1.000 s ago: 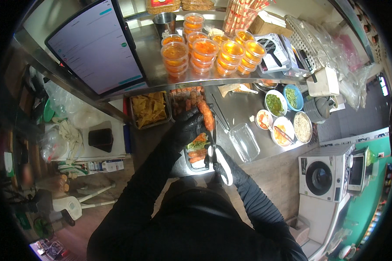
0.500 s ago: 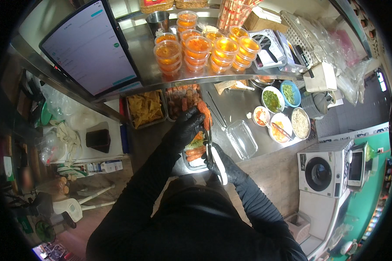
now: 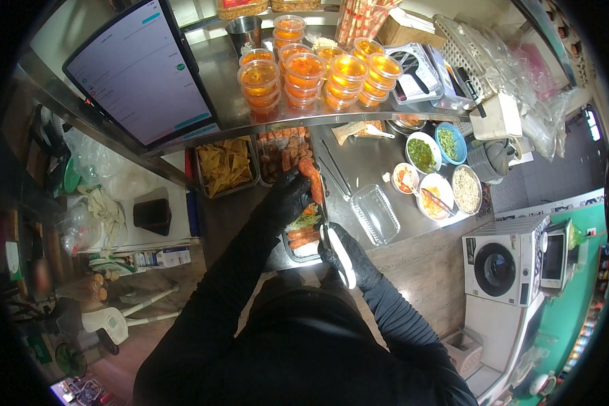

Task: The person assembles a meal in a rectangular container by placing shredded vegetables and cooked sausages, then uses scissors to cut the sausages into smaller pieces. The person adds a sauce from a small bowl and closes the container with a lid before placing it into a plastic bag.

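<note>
Steel counter (image 3: pixel 375 162) runs from a tray (image 3: pixel 235 190) of yellow chips (image 3: pixel 225 166) to a bowl (image 3: pixel 480 203) of pale shreds (image 3: pixel 465 189); a front-loading washing machine (image 3: pixel 497 265) stands farther right. Left hand (image 3: pixel 283 197), bent inward, grasps a sausage (image 3: pixel 311 179) near the food container (image 3: pixel 303 258); right hand (image 3: pixel 357 258) clasps white-handled scissors (image 3: pixel 339 248), blades beside it.
</note>
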`<action>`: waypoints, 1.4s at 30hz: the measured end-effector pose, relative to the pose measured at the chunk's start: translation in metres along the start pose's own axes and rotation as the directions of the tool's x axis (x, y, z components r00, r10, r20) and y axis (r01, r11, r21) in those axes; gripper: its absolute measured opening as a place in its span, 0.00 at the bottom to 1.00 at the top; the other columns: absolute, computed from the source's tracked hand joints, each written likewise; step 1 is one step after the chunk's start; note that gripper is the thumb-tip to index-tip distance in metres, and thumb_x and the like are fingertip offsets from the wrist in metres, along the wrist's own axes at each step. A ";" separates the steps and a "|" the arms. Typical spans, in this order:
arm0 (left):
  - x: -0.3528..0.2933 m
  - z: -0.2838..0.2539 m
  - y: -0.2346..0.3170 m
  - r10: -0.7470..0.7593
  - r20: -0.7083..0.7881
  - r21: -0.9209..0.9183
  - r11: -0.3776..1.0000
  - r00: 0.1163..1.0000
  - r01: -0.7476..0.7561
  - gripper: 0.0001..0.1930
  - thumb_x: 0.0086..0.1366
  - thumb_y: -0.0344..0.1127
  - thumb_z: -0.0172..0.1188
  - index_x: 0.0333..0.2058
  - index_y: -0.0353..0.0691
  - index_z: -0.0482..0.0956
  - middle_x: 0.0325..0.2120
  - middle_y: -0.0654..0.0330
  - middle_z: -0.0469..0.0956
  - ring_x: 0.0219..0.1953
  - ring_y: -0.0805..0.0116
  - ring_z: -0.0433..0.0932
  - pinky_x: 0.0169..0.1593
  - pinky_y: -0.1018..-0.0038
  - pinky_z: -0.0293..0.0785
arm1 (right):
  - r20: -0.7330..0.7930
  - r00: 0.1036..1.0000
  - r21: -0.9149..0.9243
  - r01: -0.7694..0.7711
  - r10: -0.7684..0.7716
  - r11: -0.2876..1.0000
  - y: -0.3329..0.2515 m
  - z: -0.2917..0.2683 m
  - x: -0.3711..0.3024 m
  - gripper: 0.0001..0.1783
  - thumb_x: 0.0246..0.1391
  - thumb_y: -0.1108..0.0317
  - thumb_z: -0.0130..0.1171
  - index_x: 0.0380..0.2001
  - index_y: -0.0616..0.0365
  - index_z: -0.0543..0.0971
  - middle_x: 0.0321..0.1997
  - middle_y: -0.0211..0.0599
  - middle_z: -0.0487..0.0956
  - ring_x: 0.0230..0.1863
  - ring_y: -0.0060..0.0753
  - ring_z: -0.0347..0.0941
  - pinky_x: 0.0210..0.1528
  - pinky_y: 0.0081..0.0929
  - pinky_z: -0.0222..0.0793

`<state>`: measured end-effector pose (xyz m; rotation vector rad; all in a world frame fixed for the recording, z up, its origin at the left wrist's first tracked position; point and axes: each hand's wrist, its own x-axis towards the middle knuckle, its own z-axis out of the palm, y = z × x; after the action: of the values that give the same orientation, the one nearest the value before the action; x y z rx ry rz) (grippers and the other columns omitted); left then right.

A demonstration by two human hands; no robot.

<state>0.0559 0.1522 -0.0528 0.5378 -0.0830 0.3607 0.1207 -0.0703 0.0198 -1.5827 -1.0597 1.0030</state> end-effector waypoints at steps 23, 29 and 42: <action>-0.010 0.006 0.003 -0.068 -0.030 0.086 0.994 0.997 0.070 0.12 0.77 0.43 0.54 0.47 0.41 0.71 0.36 0.58 0.74 0.41 0.63 0.77 0.48 0.67 0.76 | -0.053 0.987 0.183 -0.137 0.149 0.973 -0.011 0.004 -0.022 0.26 0.54 0.74 0.73 0.56 0.62 0.79 0.47 0.30 0.83 0.44 0.19 0.76 0.51 0.22 0.75; -0.012 0.013 0.002 -0.069 -0.050 0.039 0.997 0.996 0.071 0.17 0.77 0.52 0.54 0.44 0.43 0.71 0.34 0.61 0.72 0.40 0.66 0.75 0.48 0.68 0.74 | -0.043 0.984 0.227 -0.160 0.174 0.961 -0.012 0.001 -0.024 0.25 0.54 0.71 0.74 0.55 0.61 0.80 0.47 0.31 0.83 0.44 0.19 0.76 0.51 0.24 0.74; -0.023 -0.034 -0.041 -0.105 0.024 -0.068 0.992 0.994 0.106 0.16 0.74 0.50 0.59 0.39 0.43 0.71 0.31 0.63 0.72 0.36 0.68 0.75 0.45 0.69 0.73 | 0.072 0.993 0.121 -0.106 0.098 0.987 -0.011 0.003 -0.018 0.23 0.60 0.68 0.67 0.56 0.60 0.76 0.38 0.28 0.77 0.38 0.20 0.74 0.45 0.23 0.73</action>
<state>0.0490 0.1298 -0.1061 0.4753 -0.0866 0.2483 0.1108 -0.0847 0.0322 -1.5231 -0.9488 1.1747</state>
